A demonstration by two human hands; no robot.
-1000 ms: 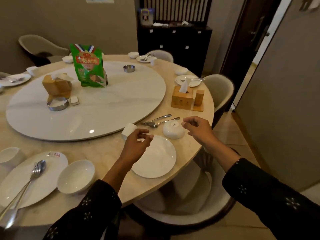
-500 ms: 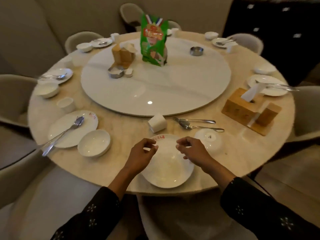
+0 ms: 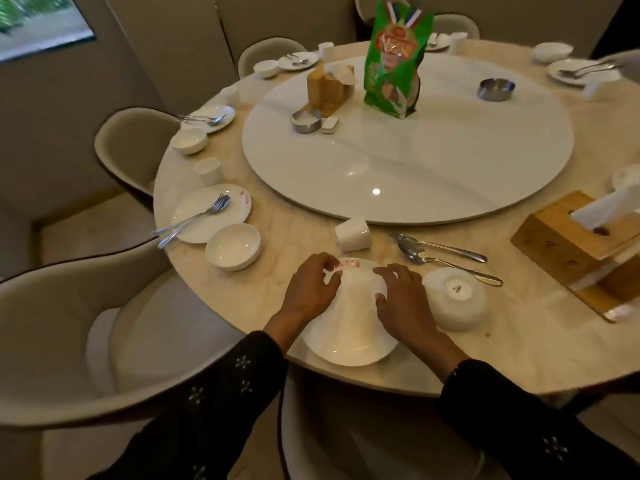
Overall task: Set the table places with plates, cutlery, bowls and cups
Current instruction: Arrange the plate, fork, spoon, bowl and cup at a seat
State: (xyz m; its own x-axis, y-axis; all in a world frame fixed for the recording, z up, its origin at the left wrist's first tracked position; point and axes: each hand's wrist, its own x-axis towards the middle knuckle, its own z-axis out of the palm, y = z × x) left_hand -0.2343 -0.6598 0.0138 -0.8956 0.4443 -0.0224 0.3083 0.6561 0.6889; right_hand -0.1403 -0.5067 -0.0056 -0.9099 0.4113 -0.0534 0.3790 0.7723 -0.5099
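A white plate (image 3: 349, 336) with red lettering on its far rim lies at the near table edge. My left hand (image 3: 311, 289) curls over the plate's far-left rim, and my right hand (image 3: 403, 303) presses on its right side. A white bowl (image 3: 457, 299) sits upside down just right of the plate. Beyond the plate, a white cup (image 3: 353, 233) lies on its side. A fork and spoon (image 3: 440, 252) lie on the table right of the cup.
To the left is a set place: plate with cutlery (image 3: 211, 213), bowl (image 3: 232, 245), cup (image 3: 209, 170). A white turntable (image 3: 415, 168) carries a green bag (image 3: 394, 60) and metal ashtrays. A wooden tissue box (image 3: 571, 237) stands at the right. Padded chairs (image 3: 104, 327) ring the table.
Both hands have dropped from hovering above the plate onto it, the right hand coming in from beside the bowl. My view has swung left and down over the table.
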